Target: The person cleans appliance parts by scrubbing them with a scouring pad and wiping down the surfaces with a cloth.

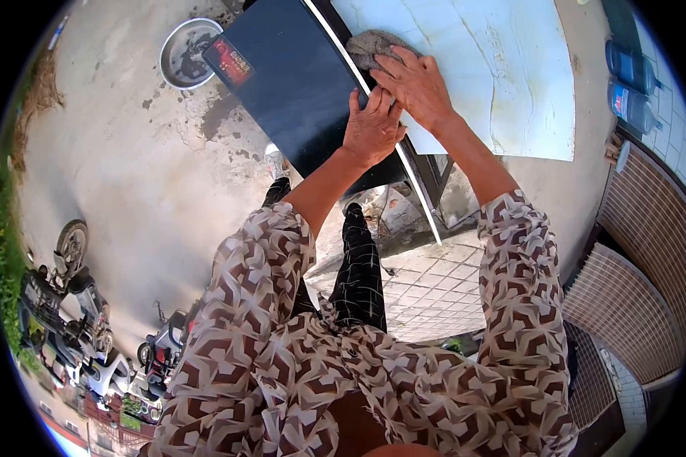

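Observation:
A dark, glossy panel (290, 84) lies slanted in front of me, with a red sticker (232, 62) near its far left corner. Along its right side runs a thin white edge strip (418, 179). My left hand (372, 129) has its fingers curled over this edge, the thumb resting on the dark face. Just beyond it, my right hand (418, 87) presses on a bunched grey cloth (375, 49) at the same edge; part of the cloth is hidden under the fingers. Right of the panel spreads a pale blue sheet (503, 84) with brownish streaks.
A metal basin (187, 55) holding dark water stands on the concrete at the upper left. Several motorbikes (76, 312) are parked at the lower left. Blue water jugs (633, 107) and brown slatted panels (625, 305) are on the right. Paving tiles (427, 293) lie near my legs.

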Demonstrator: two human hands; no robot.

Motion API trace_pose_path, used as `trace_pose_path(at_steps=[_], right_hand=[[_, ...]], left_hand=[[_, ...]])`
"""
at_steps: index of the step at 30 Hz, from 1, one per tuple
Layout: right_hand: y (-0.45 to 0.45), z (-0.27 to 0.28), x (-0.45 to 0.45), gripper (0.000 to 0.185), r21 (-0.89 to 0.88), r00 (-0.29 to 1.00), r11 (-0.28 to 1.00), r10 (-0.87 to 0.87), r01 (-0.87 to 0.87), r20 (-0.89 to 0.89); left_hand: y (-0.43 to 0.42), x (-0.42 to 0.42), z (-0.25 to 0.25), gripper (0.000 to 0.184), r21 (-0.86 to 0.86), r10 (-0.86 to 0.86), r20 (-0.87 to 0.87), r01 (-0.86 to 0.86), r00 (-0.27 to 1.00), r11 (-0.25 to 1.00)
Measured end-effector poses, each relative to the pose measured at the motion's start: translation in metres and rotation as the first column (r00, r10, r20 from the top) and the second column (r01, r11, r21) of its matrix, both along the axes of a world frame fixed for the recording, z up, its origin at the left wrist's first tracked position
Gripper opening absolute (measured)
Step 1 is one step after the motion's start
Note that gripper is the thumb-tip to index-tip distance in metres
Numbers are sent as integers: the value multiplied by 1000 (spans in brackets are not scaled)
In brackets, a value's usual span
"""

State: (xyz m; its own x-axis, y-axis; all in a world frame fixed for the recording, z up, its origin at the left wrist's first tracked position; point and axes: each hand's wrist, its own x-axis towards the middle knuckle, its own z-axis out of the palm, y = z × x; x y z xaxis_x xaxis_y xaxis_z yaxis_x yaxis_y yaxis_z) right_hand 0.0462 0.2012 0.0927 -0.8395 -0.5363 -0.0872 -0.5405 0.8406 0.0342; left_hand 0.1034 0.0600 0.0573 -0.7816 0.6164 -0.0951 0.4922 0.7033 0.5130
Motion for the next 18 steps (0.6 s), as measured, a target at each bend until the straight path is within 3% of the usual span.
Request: trace_pose_path(at_steps=[3, 5, 7, 11, 12, 14, 15, 18], right_hand=[[38, 29, 27, 34, 82, 999, 996, 29, -31, 25], [62, 58, 14, 48, 145, 998, 989, 0, 9, -62], [86, 94, -17, 54, 158, 923, 970, -115, 184, -367], [74, 116, -49, 33, -43, 790, 908, -385, 416, -477], [72, 115, -52, 30, -98, 744, 880, -448, 464, -496], [63, 75, -31, 31, -31, 809, 967, -228, 252, -541], [70, 62, -22, 56, -49, 793, 932, -331, 358, -512], [30, 10, 9, 39, -6, 901, 978, -192, 207, -390]], left_hand=[[-8, 5, -6, 72, 35, -51, -45, 53, 998, 998], [-8, 7, -6, 74, 24, -82, -62, 84, 995, 996], [-6, 5, 3, 76, -41, -99, -31, 98, 995, 994], [-4, 9, -4, 76, 11, -77, -79, 79, 994, 997], [-4, 10, -4, 76, 10, -78, -84, 79, 993, 997], [-5, 9, -4, 76, 9, -74, -93, 75, 993, 997], [-3, 11, -3, 76, 3, -79, -95, 80, 992, 997], [-5, 8, -7, 76, -6, -85, -111, 85, 990, 996]])
